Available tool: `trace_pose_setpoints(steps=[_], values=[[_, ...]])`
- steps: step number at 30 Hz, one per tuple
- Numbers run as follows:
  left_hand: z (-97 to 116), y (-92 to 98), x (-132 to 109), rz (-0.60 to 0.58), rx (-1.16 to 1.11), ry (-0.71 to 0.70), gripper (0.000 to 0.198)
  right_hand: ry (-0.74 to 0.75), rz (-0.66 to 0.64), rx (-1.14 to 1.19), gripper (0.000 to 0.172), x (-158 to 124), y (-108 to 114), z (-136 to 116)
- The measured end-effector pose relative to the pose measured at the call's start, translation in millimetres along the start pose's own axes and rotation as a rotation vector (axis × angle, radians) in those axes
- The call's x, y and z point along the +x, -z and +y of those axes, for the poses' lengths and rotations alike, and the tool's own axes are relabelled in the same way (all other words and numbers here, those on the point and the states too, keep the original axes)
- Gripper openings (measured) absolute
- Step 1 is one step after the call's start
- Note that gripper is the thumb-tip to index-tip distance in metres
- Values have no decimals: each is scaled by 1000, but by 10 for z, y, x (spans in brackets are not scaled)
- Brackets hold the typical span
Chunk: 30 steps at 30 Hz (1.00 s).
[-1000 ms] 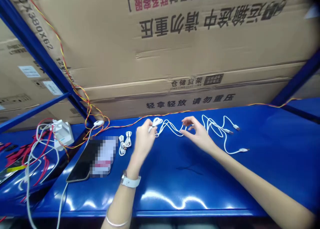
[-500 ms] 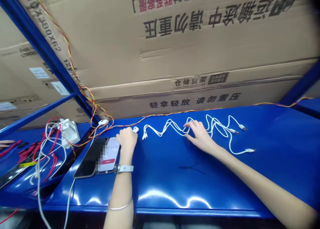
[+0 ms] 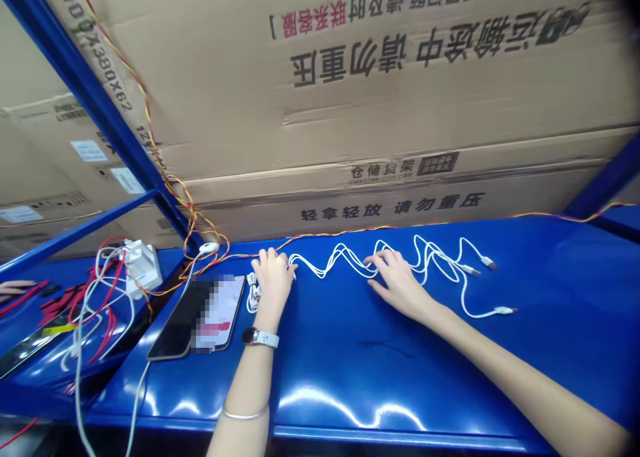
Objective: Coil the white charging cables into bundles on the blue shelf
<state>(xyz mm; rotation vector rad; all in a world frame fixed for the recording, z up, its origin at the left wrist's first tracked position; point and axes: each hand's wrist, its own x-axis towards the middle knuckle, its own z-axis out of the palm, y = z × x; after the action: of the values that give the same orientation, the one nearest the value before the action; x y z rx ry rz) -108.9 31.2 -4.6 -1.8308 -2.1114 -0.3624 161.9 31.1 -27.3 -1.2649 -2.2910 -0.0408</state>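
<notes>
1. Big cardboard boxes (image 3: 380,110) fill the view beyond my hands, and a glossy blue steel shelf (image 3: 440,377) runs beneath them.
2. Just past my hands, a twisted red-and-yellow wire (image 3: 320,238) follows the shelf's far side. If I pull carelessly, the nearby loops could catch on it.
3. A white charging cable (image 3: 340,260) lies in loose waves between my hands, then splits past my right hand into branches ending in small plugs (image 3: 505,310). The branches cross, so dragging one could tangle them.
4. My left hand (image 3: 273,280) is curled down at the cable's near end; I can't tell whether it's gripping. My right hand (image 3: 397,287) is open, its fingers spread over the cable.
5. A small bundled white cable (image 3: 253,294) sits just beside my left hand, with a phone (image 3: 220,314) close by. Both stand in the way, and a quick sweep left could knock them.
6. Farther left are a white charger (image 3: 143,267) and another person's fingers (image 3: 15,287).
7. A watch (image 3: 260,338) circles my left wrist.
</notes>
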Motion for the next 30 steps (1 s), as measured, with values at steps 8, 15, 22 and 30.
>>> trace_pose_setpoints(steps=[8, 15, 22, 30], values=[[32, -7, 4, -40, 24, 34, 19, -7, -54, -52, 29, -12, 15, -35], [-28, -80, 9, -84, -25, 37, 16, -18, -70, -76, 30, -10, 18, -36], [-110, -161, 73, -46, -510, 187, 11, -28, -84, -86, 29, -12, 18, -42], [-86, -123, 148, -105, -1103, 252, 4, 12, -78, -190, 16, 0, 5, 13]])
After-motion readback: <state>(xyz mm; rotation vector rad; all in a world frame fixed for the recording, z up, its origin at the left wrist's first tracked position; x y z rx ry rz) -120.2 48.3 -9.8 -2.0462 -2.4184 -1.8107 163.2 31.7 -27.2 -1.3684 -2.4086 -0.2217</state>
